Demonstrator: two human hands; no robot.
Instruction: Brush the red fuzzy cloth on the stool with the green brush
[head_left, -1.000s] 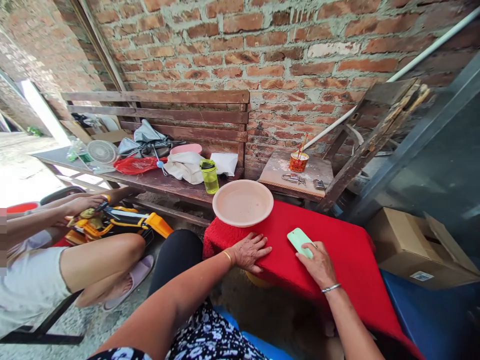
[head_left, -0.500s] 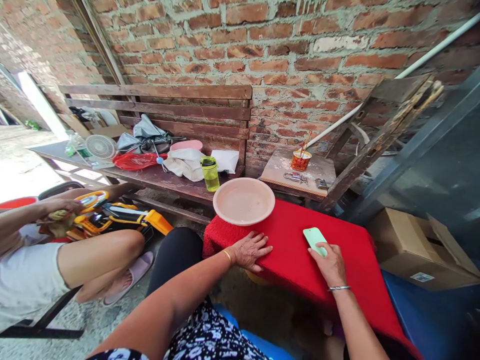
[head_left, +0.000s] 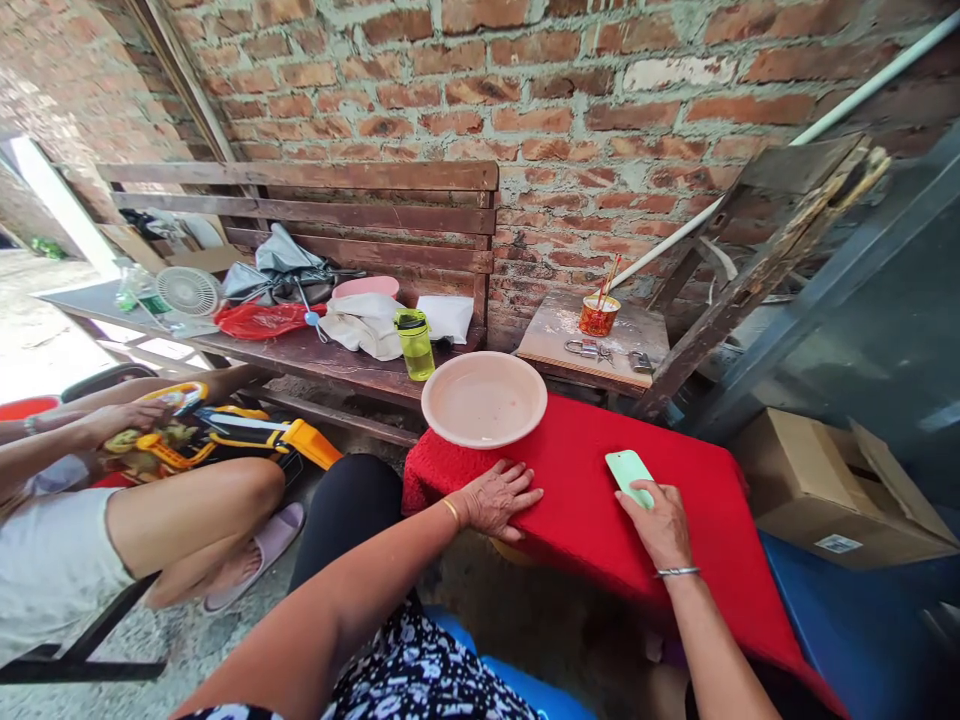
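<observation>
My left hand (head_left: 496, 500) lies flat with fingers spread on the red cloth (head_left: 577, 440) that covers the table. Just beyond it stands a wide, pale pink basin (head_left: 486, 400), apart from my fingers. Over the right part of the cloth, my right hand (head_left: 660, 525) is closed round the near end of a flat, pale green object (head_left: 628, 470) with rounded corners, about the size of a phone. Its far end points up and to the left. I cannot tell its exact kind, and its underside is hidden.
A yellow-green bottle (head_left: 415, 345) stands on the wooden bench (head_left: 337, 365) behind the basin. Padlocks (head_left: 589, 349) and a red cup (head_left: 598, 315) sit on a small wooden stand. At right is a cardboard box (head_left: 832, 490). Another person's hand (head_left: 127, 420) is at a yellow-and-black device (head_left: 240, 430).
Both my hands keep their places on the cloth and the pale green object stays held. The view shifts slightly. At left, the other person's hand has moved a little on the yellow device.
</observation>
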